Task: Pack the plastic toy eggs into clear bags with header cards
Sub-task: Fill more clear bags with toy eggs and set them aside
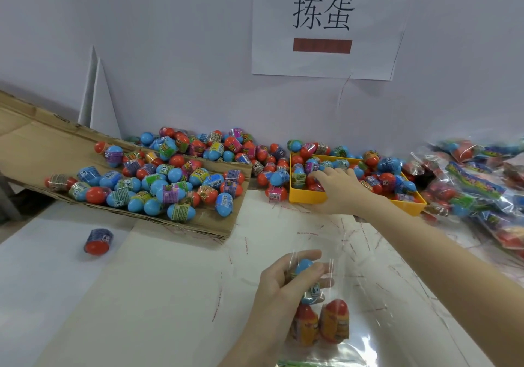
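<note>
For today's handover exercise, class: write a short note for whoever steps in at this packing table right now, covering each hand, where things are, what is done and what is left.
Left hand grips the clear bag at its mouth, with a blue egg under the fingers.
Right hand reaches into the yellow tray of eggs; whether it holds one cannot be told.
Done: two orange eggs sit at the bag's bottom. Filled bags lie piled at the right.
Left: more eggs for this bag, then the loose eggs on the cardboard flap. One stray egg lies on the table.

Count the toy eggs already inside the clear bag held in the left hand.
3: one blue egg under the fingers, two red eggs side by side below it. The left hand may hide more.
</note>
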Motion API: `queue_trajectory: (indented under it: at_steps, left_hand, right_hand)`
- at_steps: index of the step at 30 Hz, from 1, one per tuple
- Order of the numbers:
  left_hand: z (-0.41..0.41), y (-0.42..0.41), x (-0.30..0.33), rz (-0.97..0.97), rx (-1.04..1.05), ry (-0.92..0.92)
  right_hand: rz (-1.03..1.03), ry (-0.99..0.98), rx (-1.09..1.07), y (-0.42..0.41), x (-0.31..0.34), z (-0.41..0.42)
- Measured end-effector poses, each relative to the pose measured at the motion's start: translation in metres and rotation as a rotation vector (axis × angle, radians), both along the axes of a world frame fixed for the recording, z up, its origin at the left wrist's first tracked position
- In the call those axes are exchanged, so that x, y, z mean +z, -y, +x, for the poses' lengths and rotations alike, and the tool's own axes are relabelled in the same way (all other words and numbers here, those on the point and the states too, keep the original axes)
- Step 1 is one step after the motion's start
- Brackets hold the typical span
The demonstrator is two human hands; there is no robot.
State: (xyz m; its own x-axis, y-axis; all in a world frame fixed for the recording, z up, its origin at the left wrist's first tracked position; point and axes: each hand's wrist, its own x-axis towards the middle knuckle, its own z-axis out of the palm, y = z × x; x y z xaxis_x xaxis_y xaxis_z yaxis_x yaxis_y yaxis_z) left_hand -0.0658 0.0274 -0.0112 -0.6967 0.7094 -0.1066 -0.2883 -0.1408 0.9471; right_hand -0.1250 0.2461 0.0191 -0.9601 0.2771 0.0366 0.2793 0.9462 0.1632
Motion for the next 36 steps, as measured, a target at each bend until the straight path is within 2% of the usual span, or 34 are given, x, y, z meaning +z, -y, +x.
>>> queue_trajectory:
  at_steps: [4,10,17,22,24,27,29,31,32,36]
  left_hand:
    - [0.0,0.0,0.0,0.003,-0.009,-0.008]
    - [-0.001,0.001,0.0,0.018,-0.006,0.002]
    - [0.0,0.001,-0.001,0.025,-0.007,0.006]
    - [0.0,0.001,0.0,0.03,-0.011,0.006]
    - [0.001,0.001,0.0,0.034,-0.019,0.005]
    - [0.001,0.001,-0.001,0.033,-0.018,0.002]
    - [0.0,0.001,-0.002,0.04,-0.012,0.007]
    - [0.001,0.0,-0.001,0.045,-0.011,0.02]
    - [0.001,0.0,-0.001,0.047,-0.011,0.025]
    - [0.003,-0.001,-0.001,0.047,-0.026,0.017]
  right_hand:
    - [-0.037,-0.036,0.045,-0.003,-0.001,-0.002]
    - [-0.239,-0.073,0.076,-0.007,0.007,0.003]
    - [-0.3,-0.178,0.037,-0.012,0.006,0.012]
    - [-0.375,-0.35,0.038,-0.014,0.005,0.022]
    - [-0.44,-0.49,0.03,-0.009,0.008,0.028]
    - [-0.738,-0.765,0.044,0.013,0.025,0.047]
    - [-0.942,-0.716,0.183,0.032,0.041,0.07]
    - [-0.992,-0.523,0.338,0.05,0.055,0.095]
    - [-0.934,-0.425,0.385,0.057,0.059,0.105]
    - [-0.491,-0.145,0.438,0.066,0.065,0.12]
